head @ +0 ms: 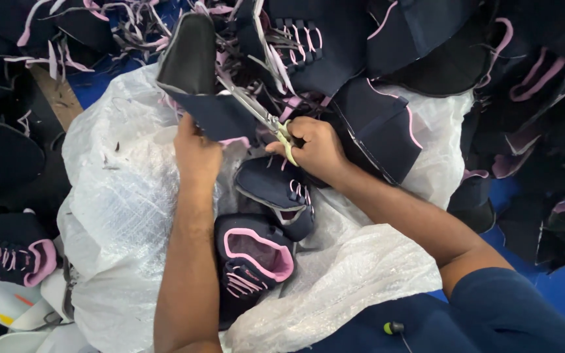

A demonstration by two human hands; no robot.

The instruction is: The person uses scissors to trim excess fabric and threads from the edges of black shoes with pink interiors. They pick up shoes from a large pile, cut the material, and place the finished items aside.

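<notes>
Nearest the lens, at the bottom of the frame, our dark blue sleeve (511, 314) is filling the lower right corner, with a white woven sack (119, 216) spreading across our lap. We are gripping a navy shoe upper (204, 85) with our left hand (197, 153), fingers closed on its lower edge just left of centre, so the piece is rising up and away from our fingertips toward the top of the frame. Our right hand (315, 147) is curling tightly around the pale handles of a pair of scissors (263, 114), whose blades are pointing up-left and touching the upper's edge. Two navy-and-pink shoes (256, 255) are lying in the sack below both hands.
</notes>
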